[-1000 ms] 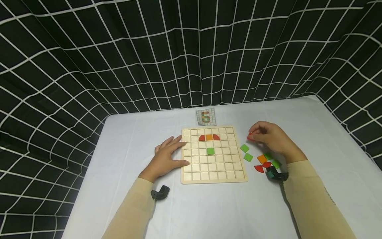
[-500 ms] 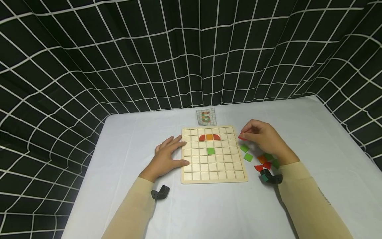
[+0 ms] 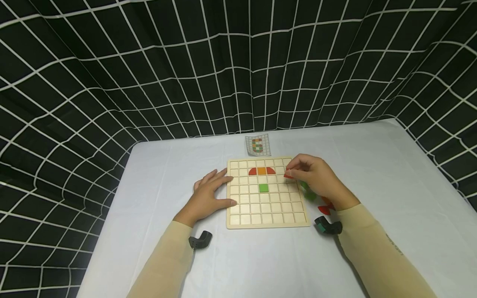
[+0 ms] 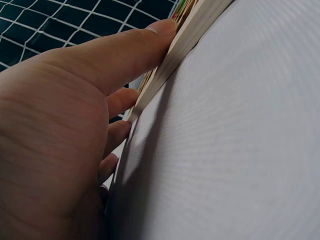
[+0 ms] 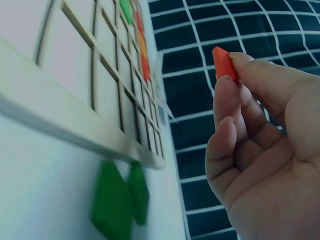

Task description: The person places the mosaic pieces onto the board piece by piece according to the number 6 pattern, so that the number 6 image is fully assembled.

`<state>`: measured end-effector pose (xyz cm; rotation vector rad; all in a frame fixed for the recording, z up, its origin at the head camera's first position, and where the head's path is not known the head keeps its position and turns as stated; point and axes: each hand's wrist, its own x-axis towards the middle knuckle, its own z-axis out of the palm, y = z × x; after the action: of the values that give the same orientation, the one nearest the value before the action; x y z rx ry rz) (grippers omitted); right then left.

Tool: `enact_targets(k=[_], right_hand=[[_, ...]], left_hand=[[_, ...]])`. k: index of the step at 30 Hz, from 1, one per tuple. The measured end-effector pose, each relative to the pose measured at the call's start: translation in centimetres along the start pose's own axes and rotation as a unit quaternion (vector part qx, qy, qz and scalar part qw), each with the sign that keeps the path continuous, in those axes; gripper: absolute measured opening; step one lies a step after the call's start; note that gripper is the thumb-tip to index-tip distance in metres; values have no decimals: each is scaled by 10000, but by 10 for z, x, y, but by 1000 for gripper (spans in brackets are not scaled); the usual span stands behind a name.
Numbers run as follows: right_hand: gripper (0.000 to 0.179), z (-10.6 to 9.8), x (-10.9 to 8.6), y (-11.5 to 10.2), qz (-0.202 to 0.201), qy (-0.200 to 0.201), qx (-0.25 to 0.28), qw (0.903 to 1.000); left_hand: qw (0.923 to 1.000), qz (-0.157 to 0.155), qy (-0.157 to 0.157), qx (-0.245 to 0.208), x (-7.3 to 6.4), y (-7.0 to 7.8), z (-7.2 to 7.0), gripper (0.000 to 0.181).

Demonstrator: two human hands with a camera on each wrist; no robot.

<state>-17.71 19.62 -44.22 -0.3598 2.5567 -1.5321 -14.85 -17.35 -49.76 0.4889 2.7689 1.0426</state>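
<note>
Pinched between the thumb and fingertips of the right hand (image 3: 311, 176), a red piece (image 3: 288, 173) appears over the upper right of the pale gridded board (image 3: 244, 218) at the centre of the head view; in the right wrist view it is held up, apart from the grid. The left hand (image 3: 206, 198) is spread wide, holding nothing, its thumb and fingers touching the board's left edge. Toward the top of the grid, an orange tile (image 3: 262, 170) sits between two red rounded pieces (image 3: 252, 171), with a green tile (image 3: 263, 188) below. Just right of the board, partly hidden by the right hand, lie green tiles (image 3: 310, 194) and, lower, red loose pieces (image 3: 324, 210). A patterned card (image 3: 257, 145) lies just beyond the board's top edge. The white worktop (image 3: 261, 265) runs from the board's lower edge to the frame's bottom and stretches widely to both sides, its far edge meeting a black gridded curtain (image 3: 186, 62).
</note>
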Motion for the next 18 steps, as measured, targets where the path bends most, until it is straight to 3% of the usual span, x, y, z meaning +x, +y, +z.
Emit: enact_targets(k=[18], right_hand=[[8, 32, 3, 5, -6, -462, -88, 9989]], left_hand=[[10000, -45, -11, -44, 0, 3, -2, 78]])
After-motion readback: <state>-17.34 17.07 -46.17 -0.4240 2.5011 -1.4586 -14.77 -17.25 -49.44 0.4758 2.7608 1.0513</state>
